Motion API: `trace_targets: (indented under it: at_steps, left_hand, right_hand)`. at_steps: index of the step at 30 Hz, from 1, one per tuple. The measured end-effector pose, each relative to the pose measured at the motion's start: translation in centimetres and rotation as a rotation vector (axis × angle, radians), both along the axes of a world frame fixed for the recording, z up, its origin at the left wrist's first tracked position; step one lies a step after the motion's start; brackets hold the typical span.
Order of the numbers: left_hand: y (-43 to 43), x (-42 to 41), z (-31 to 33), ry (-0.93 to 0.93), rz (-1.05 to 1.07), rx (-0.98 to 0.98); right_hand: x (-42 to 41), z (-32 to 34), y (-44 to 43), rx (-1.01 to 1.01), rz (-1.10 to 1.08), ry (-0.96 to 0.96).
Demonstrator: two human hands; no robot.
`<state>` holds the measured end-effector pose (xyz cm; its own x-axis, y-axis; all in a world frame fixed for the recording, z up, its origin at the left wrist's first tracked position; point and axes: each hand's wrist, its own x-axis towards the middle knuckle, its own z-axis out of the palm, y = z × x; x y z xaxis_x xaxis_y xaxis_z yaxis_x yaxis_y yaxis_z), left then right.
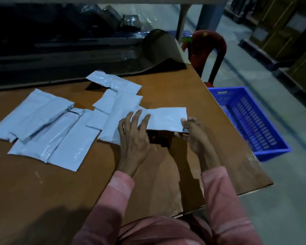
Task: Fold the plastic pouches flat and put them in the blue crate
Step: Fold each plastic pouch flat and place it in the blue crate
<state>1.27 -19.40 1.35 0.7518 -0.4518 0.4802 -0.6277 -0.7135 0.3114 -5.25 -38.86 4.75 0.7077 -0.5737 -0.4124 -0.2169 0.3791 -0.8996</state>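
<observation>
A pale grey plastic pouch [166, 119] is lifted a little off the brown table [78, 183], folded into a long strip. My right hand [193, 133] pinches its right end between thumb and fingers. My left hand [133, 133] lies on its left end with fingers spread and straight. Several more grey pouches [48, 124] lie spread over the table to the left and behind. The blue crate [251, 121] stands on the floor to the right of the table, with nothing visible inside.
A red plastic chair [208, 50] stands behind the table's right corner. A curled dark sheet [159, 50] lies at the table's far edge. Cardboard boxes [281, 32] line the far right wall. The grey floor runs along the right.
</observation>
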Motion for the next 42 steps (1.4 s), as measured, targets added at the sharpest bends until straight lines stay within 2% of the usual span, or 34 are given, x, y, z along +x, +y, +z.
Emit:
trace_targets:
  at_steps: [5,8,10,13,15,17,19,23,25,29,42]
  left_hand:
    - [-0.2,0.0,-3.5,-0.020,-0.074,0.023]
    - [-0.2,-0.6,-5.0,0.008,-0.118,0.029]
    - [-0.1,-1.1,-5.5,0.046,-0.145,0.026]
    - [-0.2,-1.8,-5.1,0.098,-0.179,0.019]
    - [-0.5,-2.0,-4.4,0.122,-0.183,-0.041]
    - [-1.2,-2.1,-3.6,0.151,-0.162,-0.103]
    - [-2.2,-1.7,-3.4,0.172,-0.147,-0.084]
    - [-3.7,-0.2,-5.1,0.223,-0.167,0.141]
    - [-4.0,0.5,-6.4,0.238,-0.159,0.219]
    - [-4.1,1.0,-7.5,0.251,-0.132,0.254]
    - [-4.3,1.0,-8.1,0.162,-0.047,0.368]
  right_hand:
    - [-1.8,-2.4,-1.5,-0.125,-0.016,0.141]
    - [-2.8,-3.7,-2.3,-0.315,-0.003,0.232]
    - [-3.4,-4.5,-2.7,-0.526,-0.019,0.318]
    - [-4.3,-5.3,-2.8,-1.049,-0.022,0.468]
    - [-4.7,-5.0,-2.4,-1.251,-0.041,0.410]
    - [-4.6,-4.6,-1.7,-1.314,0.003,0.252]
    - [-3.9,-4.5,-0.9,-1.373,0.073,0.156]
    - [-1.6,-6.2,0.4,-1.430,0.219,0.071]
    - [-0.2,-7.4,0.9,-1.418,0.306,0.079]
    - [1.7,-8.8,1.1,-1.394,0.436,0.231]
    - [1.2,-10.4,1.5,-1.541,0.353,0.260]
